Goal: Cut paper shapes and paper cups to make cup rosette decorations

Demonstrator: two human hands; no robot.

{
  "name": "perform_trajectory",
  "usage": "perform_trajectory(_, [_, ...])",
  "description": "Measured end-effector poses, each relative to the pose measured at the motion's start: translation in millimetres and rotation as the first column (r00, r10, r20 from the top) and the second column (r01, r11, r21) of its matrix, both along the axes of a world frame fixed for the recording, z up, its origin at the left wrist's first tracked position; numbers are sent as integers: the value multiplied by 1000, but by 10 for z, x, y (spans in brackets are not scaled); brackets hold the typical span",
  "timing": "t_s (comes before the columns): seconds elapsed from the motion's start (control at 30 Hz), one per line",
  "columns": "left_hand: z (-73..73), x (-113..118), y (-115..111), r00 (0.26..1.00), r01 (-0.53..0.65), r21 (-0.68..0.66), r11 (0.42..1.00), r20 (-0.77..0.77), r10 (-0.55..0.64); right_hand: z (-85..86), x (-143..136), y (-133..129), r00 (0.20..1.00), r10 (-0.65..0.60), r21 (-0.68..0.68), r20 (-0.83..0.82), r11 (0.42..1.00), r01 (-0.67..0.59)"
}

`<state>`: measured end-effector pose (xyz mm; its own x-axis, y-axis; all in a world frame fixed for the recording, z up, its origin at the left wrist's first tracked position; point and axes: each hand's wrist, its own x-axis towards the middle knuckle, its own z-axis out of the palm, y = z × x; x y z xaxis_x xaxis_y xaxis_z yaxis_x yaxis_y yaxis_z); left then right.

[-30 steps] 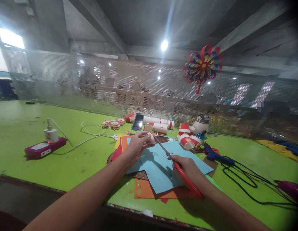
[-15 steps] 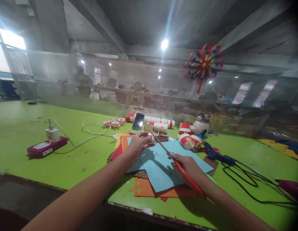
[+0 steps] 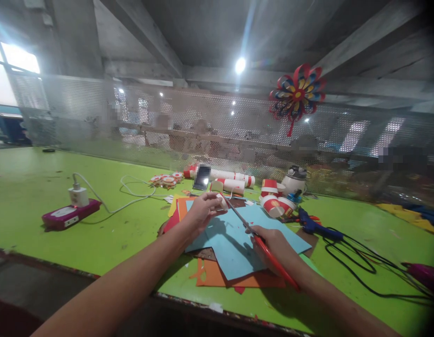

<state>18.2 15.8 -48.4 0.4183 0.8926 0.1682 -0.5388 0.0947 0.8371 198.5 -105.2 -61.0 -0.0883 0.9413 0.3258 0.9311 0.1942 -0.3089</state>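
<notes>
Between the fingertips of my left hand [image 3: 203,209] is a small white paper piece [image 3: 222,202], its exact shape hard to make out. My right hand [image 3: 271,241] is closed round the red-handled scissors [image 3: 273,257]. Their long metal blades point up and left, and the tips reach the paper piece. Both hands are above sheets of light blue paper [image 3: 234,257], which lie over orange paper [image 3: 217,278] and a brown board.
Behind the sheets lie red-and-white paper cups [image 3: 272,206], cup tubes [image 3: 233,186], a phone [image 3: 202,178] and a bottle [image 3: 294,180]. A blue glue gun [image 3: 317,226] with black cable lies right. Left is a purple power strip [image 3: 70,215]. A perforated screen [image 3: 217,121] borders the table.
The paper piece in my left hand has turned or shifted very slightly at the scissor tips. Both hands otherwise keep the same place, and the whole view has moved a little.
</notes>
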Motion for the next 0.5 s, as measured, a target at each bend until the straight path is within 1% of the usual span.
perform_trajectory(0.13, [5,-4,6,1000,18,-6,1000,2,-18,1,-4,-3,1000,-13,-6,7,1000,13])
perform_trajectory(0.27, [8,-19,5,1000,25,-11,1000,14,-25,21,-16,-2,1000,11,-8,0,1000,-11])
perform_trajectory(0.5, [22,-40,20,999,21,-20,1000,34,-20,-10,-10,5,1000,16,3,22,1000,-16])
